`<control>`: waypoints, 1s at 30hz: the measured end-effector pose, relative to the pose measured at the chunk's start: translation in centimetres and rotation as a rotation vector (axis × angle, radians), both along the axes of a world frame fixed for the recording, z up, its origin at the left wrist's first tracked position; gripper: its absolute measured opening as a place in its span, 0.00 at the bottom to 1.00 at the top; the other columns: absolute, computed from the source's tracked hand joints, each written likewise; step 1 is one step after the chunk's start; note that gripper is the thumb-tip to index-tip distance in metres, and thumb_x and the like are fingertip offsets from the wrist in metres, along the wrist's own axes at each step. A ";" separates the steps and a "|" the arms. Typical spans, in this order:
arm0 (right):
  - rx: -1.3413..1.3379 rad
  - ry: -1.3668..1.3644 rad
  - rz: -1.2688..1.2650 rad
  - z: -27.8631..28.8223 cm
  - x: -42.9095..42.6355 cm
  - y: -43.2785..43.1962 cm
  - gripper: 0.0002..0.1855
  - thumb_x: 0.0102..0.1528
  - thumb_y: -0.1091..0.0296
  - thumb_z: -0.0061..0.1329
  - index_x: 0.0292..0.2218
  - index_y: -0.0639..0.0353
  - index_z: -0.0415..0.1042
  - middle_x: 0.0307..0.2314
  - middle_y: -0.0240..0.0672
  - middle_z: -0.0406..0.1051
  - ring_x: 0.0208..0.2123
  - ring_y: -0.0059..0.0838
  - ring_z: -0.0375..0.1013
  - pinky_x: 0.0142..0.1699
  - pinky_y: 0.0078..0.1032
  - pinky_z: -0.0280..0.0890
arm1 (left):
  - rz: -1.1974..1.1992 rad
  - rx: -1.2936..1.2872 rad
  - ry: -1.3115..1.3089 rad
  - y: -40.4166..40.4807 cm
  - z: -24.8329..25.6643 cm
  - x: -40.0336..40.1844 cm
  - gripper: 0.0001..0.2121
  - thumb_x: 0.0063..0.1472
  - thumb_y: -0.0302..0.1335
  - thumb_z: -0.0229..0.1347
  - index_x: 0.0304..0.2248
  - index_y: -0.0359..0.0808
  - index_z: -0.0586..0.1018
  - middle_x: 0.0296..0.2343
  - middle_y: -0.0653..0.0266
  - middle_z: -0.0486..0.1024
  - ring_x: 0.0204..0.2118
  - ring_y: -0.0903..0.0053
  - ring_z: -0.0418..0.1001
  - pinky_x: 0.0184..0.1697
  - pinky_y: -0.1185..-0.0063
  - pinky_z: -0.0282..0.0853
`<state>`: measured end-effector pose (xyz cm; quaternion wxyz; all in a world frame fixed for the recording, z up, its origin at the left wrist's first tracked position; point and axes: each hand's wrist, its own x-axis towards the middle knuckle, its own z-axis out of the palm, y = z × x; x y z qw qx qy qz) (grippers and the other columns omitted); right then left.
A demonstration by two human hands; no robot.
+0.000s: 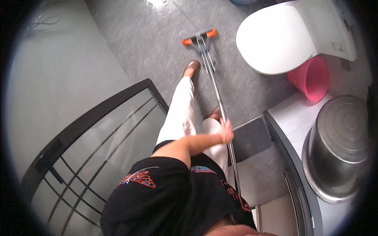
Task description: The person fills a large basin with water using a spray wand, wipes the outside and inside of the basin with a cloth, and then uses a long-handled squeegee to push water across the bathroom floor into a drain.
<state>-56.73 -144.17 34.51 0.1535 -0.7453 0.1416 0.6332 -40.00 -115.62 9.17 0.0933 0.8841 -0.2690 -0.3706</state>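
My left hand (pixel 226 132) is closed around the metal pole of a sponge mop (pixel 218 91), just in front of my legs. The mop's head (pixel 198 37), grey with orange end clips, rests on the grey marbled floor tiles beyond my brown shoe (pixel 192 67). Double metal rods run from the head up along the lower pole. The pole's upper end passes out of sight by my black embroidered top. Bare skin of an arm shows at the bottom edge, but my right hand is out of view.
A white toilet (pixel 274 38) with its lid down stands at the upper right, a pink bin (pixel 317 78) beside it. An upturned steel pot (pixel 339 141) is at the right. A black-framed glass door (pixel 97 118) stands at the left. A dark threshold (pixel 251 137) lies near my feet.
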 end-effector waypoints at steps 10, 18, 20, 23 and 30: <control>-0.010 -0.143 0.203 0.2 -3.4 -11.8 0.15 0.43 0.59 0.47 0.28 0.63 0.67 0.19 0.47 0.67 0.21 0.45 0.66 0.26 0.33 0.60 | 0.178 -0.148 0.144 0.0 1.8 -0.1 0.10 0.48 0.33 0.45 0.29 0.44 0.76 0.32 0.64 0.69 0.41 0.64 0.59 0.38 0.50 0.52; 0.332 -0.307 0.034 -16.9 28.7 30.5 0.16 0.41 0.70 0.44 0.34 0.64 0.61 0.15 0.34 0.63 0.15 0.24 0.61 0.20 0.25 0.58 | 1.048 0.045 -0.365 26.8 1.6 8.6 0.17 0.49 0.29 0.44 0.41 0.42 0.65 0.47 0.57 0.55 0.51 0.61 0.49 0.47 0.63 0.51; 0.373 -0.229 0.019 -17.3 36.5 43.1 0.23 0.41 0.66 0.46 0.39 0.68 0.59 0.17 0.36 0.65 0.18 0.28 0.66 0.25 0.27 0.63 | 1.180 0.070 -0.296 30.7 2.8 6.7 0.16 0.48 0.27 0.45 0.40 0.41 0.67 0.46 0.57 0.56 0.51 0.61 0.50 0.47 0.64 0.51; 0.670 -0.558 0.150 -20.2 43.2 55.7 0.19 0.46 0.62 0.41 0.36 0.68 0.60 0.15 0.41 0.64 0.14 0.29 0.66 0.17 0.27 0.59 | 1.245 0.177 -0.234 34.0 1.9 1.9 0.17 0.44 0.23 0.47 0.38 0.40 0.69 0.45 0.55 0.57 0.50 0.61 0.51 0.47 0.67 0.52; 0.492 -0.489 0.267 -21.1 35.9 54.0 0.19 0.46 0.64 0.40 0.38 0.68 0.56 0.28 0.56 0.66 0.32 0.52 0.67 0.36 0.37 0.62 | 1.470 0.195 -0.146 33.0 2.1 -8.2 0.14 0.42 0.23 0.48 0.33 0.40 0.73 0.41 0.58 0.62 0.47 0.65 0.55 0.45 0.70 0.54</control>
